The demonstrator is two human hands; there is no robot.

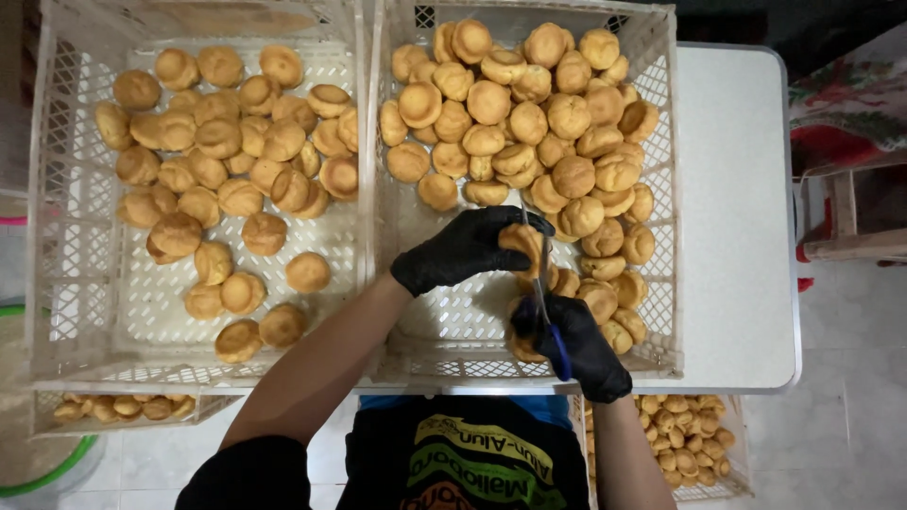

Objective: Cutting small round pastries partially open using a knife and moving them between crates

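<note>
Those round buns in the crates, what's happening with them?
A person in black gloves stands over two white crates of golden puff buns. The left hand holds one bun above the right crate, and the right hand works blue-handled scissors into it. The left crate is partly filled with buns; more sit in trays lower down.

Over the right crate we hold one golden puff in our gloved left hand, while our right hand grips blue-handled scissors against it. The left crate beside it on the white tabletop carries more puffs.
</note>
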